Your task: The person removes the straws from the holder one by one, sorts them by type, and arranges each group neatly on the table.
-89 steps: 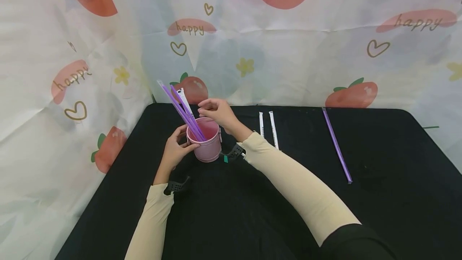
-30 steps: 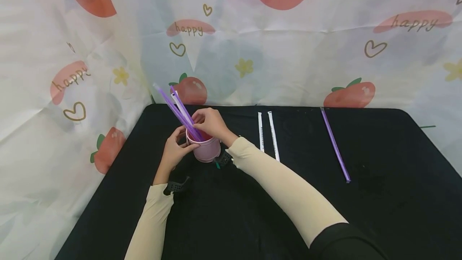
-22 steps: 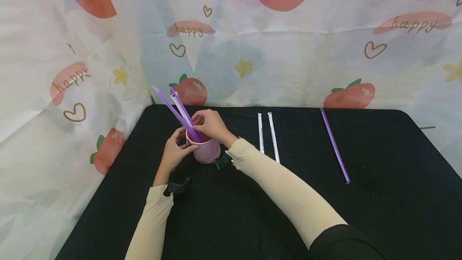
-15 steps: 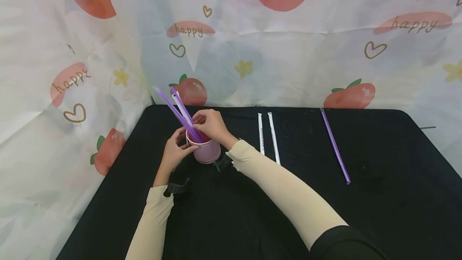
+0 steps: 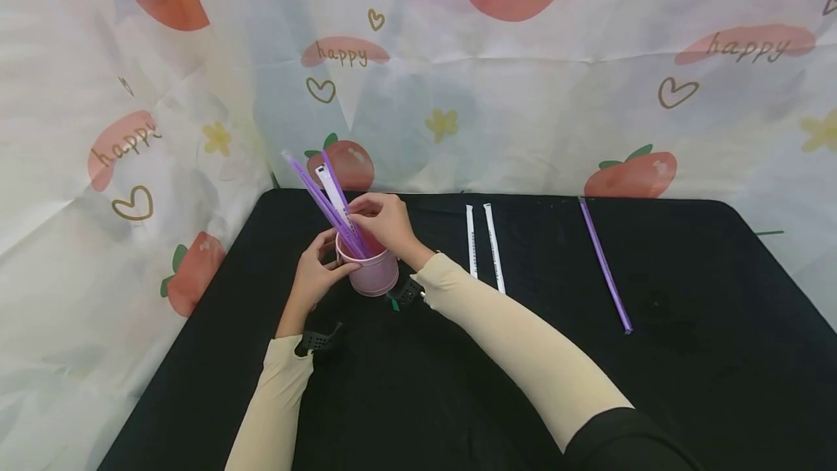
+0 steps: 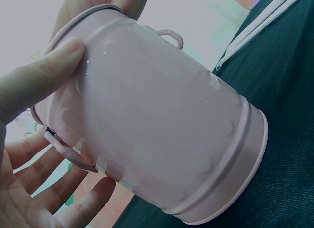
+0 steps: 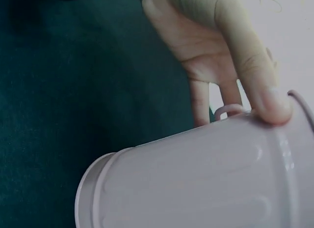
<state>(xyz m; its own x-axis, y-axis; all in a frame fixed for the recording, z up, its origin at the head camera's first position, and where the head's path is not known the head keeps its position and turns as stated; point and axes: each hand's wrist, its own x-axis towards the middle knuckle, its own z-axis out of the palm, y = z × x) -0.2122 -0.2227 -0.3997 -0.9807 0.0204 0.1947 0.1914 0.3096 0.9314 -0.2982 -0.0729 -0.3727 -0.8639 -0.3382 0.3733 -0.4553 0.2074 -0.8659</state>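
A pink pail [image 5: 375, 279] with small side handles stands on the black table. My left hand [image 5: 312, 271] grips its left side, thumb [image 6: 54, 68] on the front near the rim and fingers around by the handle [image 6: 73, 157]. Purple straws [image 5: 312, 186] and a white-wrapped straw [image 5: 332, 191] lean leftward out of the pail. Over the rim, my right hand [image 5: 390, 230] pinches the rightmost purple straw [image 5: 332, 174] beside the white one. The left thumb [image 7: 272, 105] also shows in the right wrist view; the straws' lower ends are hidden inside the pail.
Two white-wrapped straws [image 5: 494, 246] lie behind my right forearm, which covers their near ends. Farther right on the black tablecloth [image 5: 693, 355] is another purple straw [image 5: 607, 267]. A fruit-printed curtain [image 5: 523, 122] closes off the back and left.
My right hand has come down from above the pail to the straws. The pinched purple straw's top has shifted right, and the white-wrapped straw now shows in front of it. My left hand stays put.
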